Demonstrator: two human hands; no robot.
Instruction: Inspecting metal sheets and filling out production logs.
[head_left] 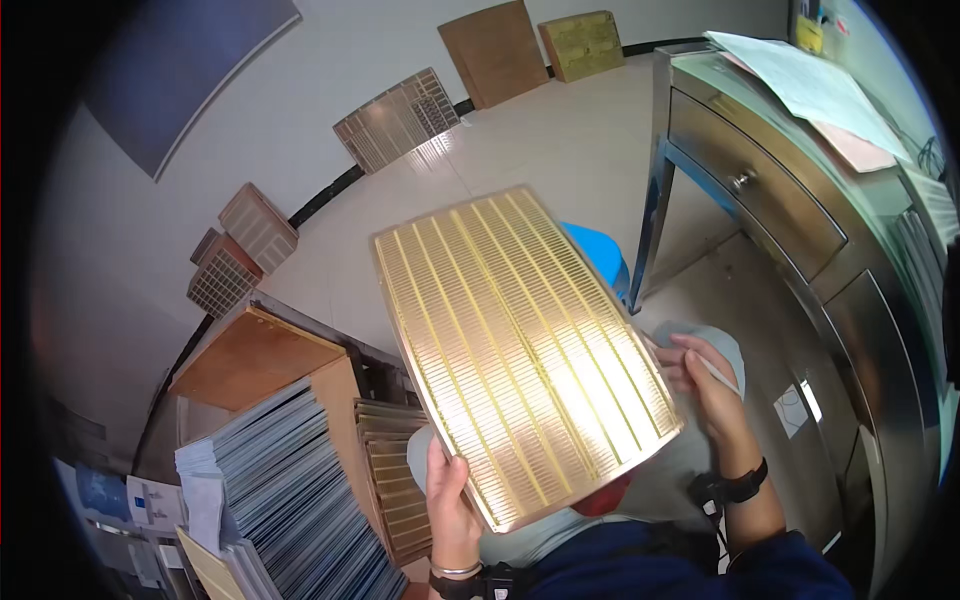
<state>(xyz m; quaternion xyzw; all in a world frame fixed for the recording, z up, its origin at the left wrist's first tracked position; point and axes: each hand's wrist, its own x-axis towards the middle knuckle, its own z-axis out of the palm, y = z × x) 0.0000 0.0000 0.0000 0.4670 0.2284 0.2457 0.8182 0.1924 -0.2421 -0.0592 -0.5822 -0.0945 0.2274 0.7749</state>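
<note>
A thin rectangular gold-and-copper panel (515, 340), like a circuit board sheet, is tilted up in front of me over my lap. Fine rows of small strips cover it, split by long yellowish lines, and light glares off its lower right. My left hand (452, 500) grips its lower left edge, thumb on the front face. Beside the right edge, my right hand (712, 385) has its fingers curled round a slim, pale pen-like stick (720, 375). Some of its fingertips are at the panel's edge; whether they touch it I cannot tell.
At left, a dense stack of blue-grey sheets (290, 490) stands by a wooden board (255, 355), with more copper panels (395, 470) alongside. Several panels lean on the wall, including a patterned one (397, 120). A metal-fronted desk (760, 180) bounds the right; a blue stool (598, 250) is behind the panel.
</note>
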